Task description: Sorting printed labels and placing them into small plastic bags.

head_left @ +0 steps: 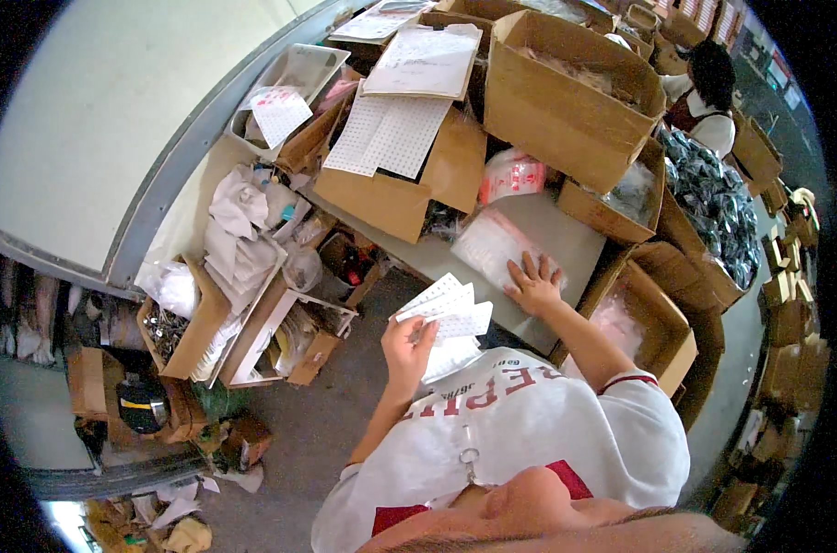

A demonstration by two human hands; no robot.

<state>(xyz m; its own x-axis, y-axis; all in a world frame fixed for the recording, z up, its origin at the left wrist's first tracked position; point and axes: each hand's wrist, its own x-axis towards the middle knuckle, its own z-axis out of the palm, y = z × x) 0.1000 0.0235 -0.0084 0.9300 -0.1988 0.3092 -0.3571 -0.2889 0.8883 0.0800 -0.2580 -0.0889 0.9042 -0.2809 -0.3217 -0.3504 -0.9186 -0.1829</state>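
My left hand is closed round several white label sheets with small printed marks, fanned out in front of my chest. Flat on the grey tabletop, a stack of clear plastic bags lies at an angle. My right hand rests with spread fingers at the near right edge of that stack, holding nothing. Just behind the bags sits a plastic-wrapped bundle with red print. More printed label sheets lie on an open cardboard box to the far left of it.
A large cardboard box stands at the back. To the right are a box of black plastic bags and an open box with clear plastic. Cluttered boxes fill the left side. Another person is at the far right.
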